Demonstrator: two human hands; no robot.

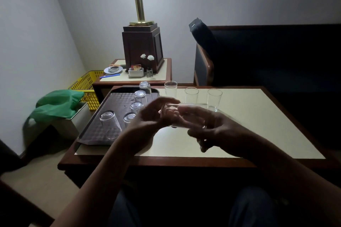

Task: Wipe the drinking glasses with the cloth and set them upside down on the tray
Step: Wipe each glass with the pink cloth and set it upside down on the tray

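Observation:
A clear drinking glass [186, 108] lies on its side in the air above the cream table top [267, 125], held between both hands. My left hand [147, 116] grips its thick end, fingers curled round it. My right hand [217, 131] holds the other end from the near side. No cloth shows in either hand. The dark brown tray [92, 134] on the table's left bears several glasses upside down, the nearest one [109, 123] at its front left. Three upright glasses stand along the table's far edge: [170, 89], [191, 95], [214, 98].
Behind the tray a side table [162, 77] carries a brass lamp on a wooden base [143, 49], a small dish and a holder. A yellow basket [86, 86] and a bin with a green bag [59, 103] stand left. A dark sofa [267, 55] fills the right.

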